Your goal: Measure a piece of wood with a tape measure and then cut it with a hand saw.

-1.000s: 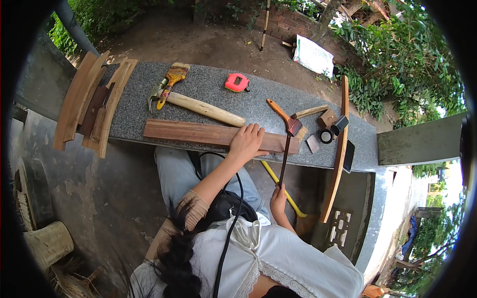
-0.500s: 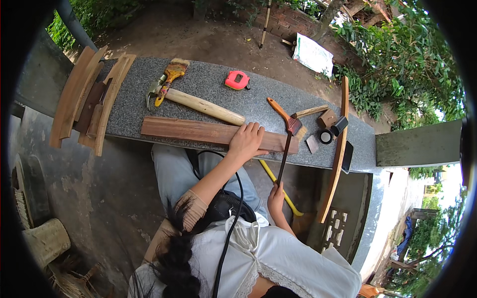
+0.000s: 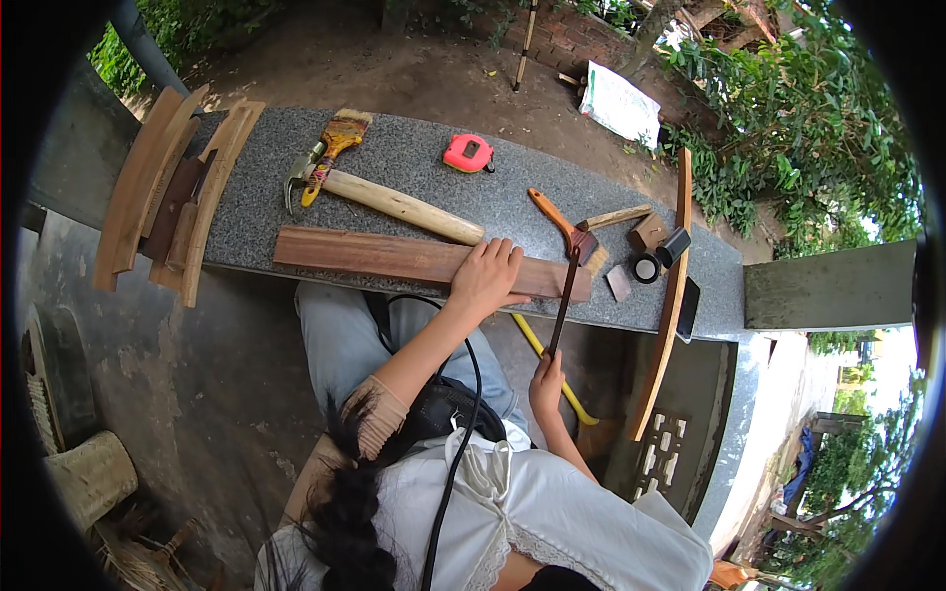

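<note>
A long reddish-brown wooden board (image 3: pixel 370 254) lies along the near edge of the grey stone slab. My left hand (image 3: pixel 485 281) is closed over it right of its middle, fingers across the top and thumb at the near edge. My right hand (image 3: pixel 546 385) is closed on the lower end of a long, thin, dark tool (image 3: pixel 562 317). The tool slants up across the board's right end; its exact kind I cannot make out. Just beyond its tip lies a flat paintbrush (image 3: pixel 569 225) with an orange handle. Behind the board rests a hammer (image 3: pixel 394 205) with a pale wooden handle.
Curved wooden pieces (image 3: pixel 138 202) are stacked at the slab's left end. A second paintbrush (image 3: pixel 337 148) lies across the hammer; a pink tape measure (image 3: pixel 467 153) sits farther back. On the right are a black round container (image 3: pixel 645 268), a wooden block (image 3: pixel 649 232) and a long curved strip (image 3: pixel 673 305).
My right hand and the dark tool have shifted slightly away from me, across the board. My left hand stays in place on the board.
</note>
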`<state>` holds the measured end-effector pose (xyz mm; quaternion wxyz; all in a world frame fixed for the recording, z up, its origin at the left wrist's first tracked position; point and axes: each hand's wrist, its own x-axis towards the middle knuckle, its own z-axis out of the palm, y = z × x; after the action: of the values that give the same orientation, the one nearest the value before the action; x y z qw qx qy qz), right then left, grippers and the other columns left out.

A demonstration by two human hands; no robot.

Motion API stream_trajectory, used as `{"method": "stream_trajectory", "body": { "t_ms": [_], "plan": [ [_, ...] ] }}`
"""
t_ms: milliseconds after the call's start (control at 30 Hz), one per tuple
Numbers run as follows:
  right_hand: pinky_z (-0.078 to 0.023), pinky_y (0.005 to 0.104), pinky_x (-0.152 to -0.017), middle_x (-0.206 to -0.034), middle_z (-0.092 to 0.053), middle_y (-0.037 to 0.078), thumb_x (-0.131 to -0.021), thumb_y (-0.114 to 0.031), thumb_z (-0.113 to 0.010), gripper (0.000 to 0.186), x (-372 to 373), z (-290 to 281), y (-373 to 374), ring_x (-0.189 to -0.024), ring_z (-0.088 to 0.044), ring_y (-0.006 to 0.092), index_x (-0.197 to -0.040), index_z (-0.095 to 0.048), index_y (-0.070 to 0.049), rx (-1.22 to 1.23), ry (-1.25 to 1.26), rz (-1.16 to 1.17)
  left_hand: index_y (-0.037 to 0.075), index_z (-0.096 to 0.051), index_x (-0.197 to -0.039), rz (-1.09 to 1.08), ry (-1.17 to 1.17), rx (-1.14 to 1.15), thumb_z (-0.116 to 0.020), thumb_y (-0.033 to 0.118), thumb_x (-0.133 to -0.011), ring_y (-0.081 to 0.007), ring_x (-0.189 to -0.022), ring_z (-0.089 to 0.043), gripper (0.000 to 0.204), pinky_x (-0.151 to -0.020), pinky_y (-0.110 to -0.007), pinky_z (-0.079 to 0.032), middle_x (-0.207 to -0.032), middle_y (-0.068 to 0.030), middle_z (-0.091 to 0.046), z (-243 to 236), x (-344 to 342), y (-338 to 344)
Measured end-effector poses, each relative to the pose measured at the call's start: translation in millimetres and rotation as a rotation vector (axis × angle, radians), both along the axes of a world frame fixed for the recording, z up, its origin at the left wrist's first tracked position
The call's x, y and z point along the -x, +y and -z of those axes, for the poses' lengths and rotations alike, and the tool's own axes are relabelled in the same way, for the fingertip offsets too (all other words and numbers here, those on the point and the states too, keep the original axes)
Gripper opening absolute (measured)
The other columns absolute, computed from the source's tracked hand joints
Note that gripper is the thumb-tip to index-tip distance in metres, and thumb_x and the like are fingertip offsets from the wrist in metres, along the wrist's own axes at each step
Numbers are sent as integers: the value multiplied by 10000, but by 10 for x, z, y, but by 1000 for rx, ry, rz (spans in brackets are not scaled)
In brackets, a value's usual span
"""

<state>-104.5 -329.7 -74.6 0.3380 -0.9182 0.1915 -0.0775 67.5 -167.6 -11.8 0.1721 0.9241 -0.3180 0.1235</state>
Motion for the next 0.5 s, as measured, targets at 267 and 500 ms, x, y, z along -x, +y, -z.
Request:
{"method": "stream_trajectory", "body": {
  "t_ms": [267, 500],
  "plan": [
    [-388, 434, -503, -669, -540, 231, -896, -103, -396, 154, 308, 204, -19, -600, -537, 415, -994, -460, -3, -5, -26, 29, 21, -485, -927, 4, 6, -33, -630, 565, -610, -202, -887, -473, 646, -804, -300, -379, -904, -76, -502, -15, 5, -13],
    [-417, 448, -549, -740, -569, 236, -895, -106, -392, 168, -250, -16, -46, -677, -561, 420, -1019, -456, -12, -11, 15, 26, 23, -486, -930, 10, -9, 7, -630, 567, -611, -202, -883, -473, 647, -800, -301, -381, -889, -71, -497, 28, -4, -56]
  ]
}}
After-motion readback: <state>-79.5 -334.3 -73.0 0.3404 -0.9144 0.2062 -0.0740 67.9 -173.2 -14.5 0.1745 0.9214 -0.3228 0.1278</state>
